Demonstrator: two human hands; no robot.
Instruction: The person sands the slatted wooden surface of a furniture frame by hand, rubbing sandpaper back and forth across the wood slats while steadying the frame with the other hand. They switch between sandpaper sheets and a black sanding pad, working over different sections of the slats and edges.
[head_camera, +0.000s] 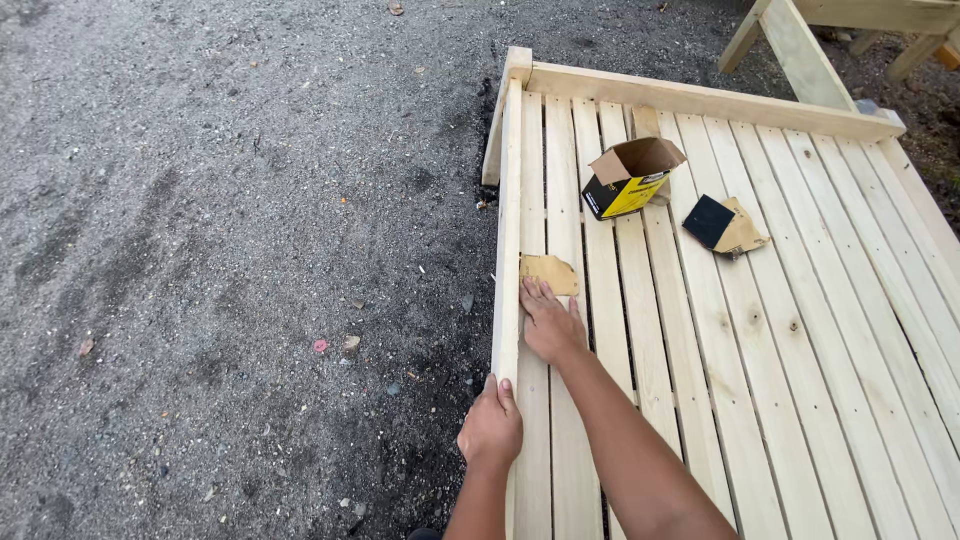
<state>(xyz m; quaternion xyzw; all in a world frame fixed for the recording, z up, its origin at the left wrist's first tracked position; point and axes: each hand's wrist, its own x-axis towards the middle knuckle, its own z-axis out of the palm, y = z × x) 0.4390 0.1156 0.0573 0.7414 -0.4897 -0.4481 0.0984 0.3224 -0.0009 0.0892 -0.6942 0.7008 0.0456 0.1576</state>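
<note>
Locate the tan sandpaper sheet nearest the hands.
In the head view, the tan sandpaper sheet lies on the pale wooden slatted panel near its left edge, just beyond the right hand's fingertips.

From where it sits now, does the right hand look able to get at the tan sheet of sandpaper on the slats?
Probably yes. The right hand lies flat on the slats with its fingertips at the near edge of the sandpaper sheet, and nothing lies between them. The left hand grips the frame's edge rail, clear of that path.
</note>
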